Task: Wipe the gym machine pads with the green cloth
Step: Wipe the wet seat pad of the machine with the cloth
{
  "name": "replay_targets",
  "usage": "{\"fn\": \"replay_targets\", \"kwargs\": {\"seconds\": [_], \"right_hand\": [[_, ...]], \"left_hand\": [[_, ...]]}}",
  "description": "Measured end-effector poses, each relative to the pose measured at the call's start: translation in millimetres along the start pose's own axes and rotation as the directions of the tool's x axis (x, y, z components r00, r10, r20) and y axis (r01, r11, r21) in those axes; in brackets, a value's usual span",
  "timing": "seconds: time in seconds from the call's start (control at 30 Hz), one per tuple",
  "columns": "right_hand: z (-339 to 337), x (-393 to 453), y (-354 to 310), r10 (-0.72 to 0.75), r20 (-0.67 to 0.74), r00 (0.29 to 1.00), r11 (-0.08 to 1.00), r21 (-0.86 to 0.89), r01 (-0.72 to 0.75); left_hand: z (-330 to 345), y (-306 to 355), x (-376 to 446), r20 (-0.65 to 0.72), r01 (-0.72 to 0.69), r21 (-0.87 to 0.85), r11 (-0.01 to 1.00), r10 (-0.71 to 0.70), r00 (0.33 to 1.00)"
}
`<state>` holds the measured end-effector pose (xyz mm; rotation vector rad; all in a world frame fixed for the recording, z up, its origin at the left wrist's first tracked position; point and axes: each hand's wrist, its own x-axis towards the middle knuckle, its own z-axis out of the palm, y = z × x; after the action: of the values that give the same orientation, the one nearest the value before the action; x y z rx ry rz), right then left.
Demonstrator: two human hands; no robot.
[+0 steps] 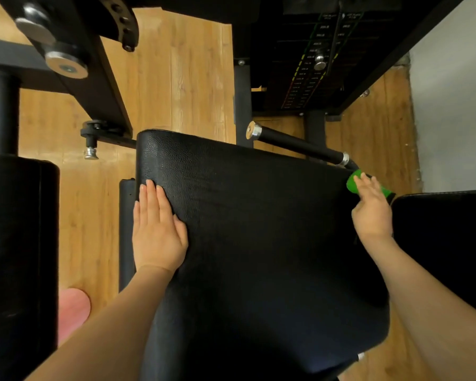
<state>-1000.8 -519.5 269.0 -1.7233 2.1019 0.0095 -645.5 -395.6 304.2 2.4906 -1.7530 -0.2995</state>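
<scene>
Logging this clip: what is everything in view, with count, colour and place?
Textured black leather seat pad: one, black, centre.
Bright green cleaning cloth: one, green, at the seat pad's right edge under the right hand.
Black padded roller: one, black, left.
Second black pad: one, black, right edge.
Chrome-capped black handle bar: one, behind the seat.
Black weight stack: one, upper right.
Light wooden plank floor: tan, underneath.
Left hand: flat on the seat pad.
Right hand: pressing the cloth.

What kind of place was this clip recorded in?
Most likely a gym: a black weight stack with a metal selector pin, a black textured vinyl seat pad, and a black foam roller pad on wooden flooring.
</scene>
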Motion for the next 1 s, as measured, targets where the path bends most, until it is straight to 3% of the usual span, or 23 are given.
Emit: {"fn": "replay_targets", "kwargs": {"seconds": [0.2, 0.4, 0.47, 0.67, 0.77, 0.87, 1.0], "right_hand": [[5.4, -3.1, -4.6, 0.07, -0.035, 0.997, 0.998, 0.008, -0.07], [14.3, 0.3, -18.1, 0.299, -0.173, 0.939, 0.942, 0.212, -0.261], [16.9, -3.4, -29.6, 0.309, -0.181, 0.934, 0.936, 0.23, -0.265], [24.5, -47.1, -112.7, 0.012, -0.139, 0.99, 0.982, 0.189, 0.015], [31.4, -62.3, -167.8, -0.211, -0.055, 0.976, 0.951, 0.221, 0.218], [30.4, -67.0, -223.8, -0.499, -0.038, 0.866, 0.818, 0.309, 0.485], [35.9, -68.4, -274.6, -0.764, 0.023, 0.645, 0.622, 0.293, 0.726]], "left_hand": [[1.6, 0.1, -0.7, -0.016, -0.005, -0.015, 1.0, 0.005, 1.0], [1.4, 1.4, -0.2, -0.019, -0.009, 0.002, 1.0, 0.009, 1.0], [1.8, 0.4, -1.1, -0.015, -0.011, 0.016, 1.0, 0.011, 1.0], [2.8, 0.2, -1.0, -0.02, -0.009, 0.042, 0.999, 0.01, 1.0], [2.9, -0.5, -0.6, -0.022, -0.008, 0.039, 0.999, 0.009, 1.0], [3.1, -1.4, 0.0, -0.034, -0.021, 0.023, 1.0, 0.022, 0.999], [4.6, -1.0, -1.0, -0.05, 0.026, 0.001, 1.0, -0.026, 0.998]]}}
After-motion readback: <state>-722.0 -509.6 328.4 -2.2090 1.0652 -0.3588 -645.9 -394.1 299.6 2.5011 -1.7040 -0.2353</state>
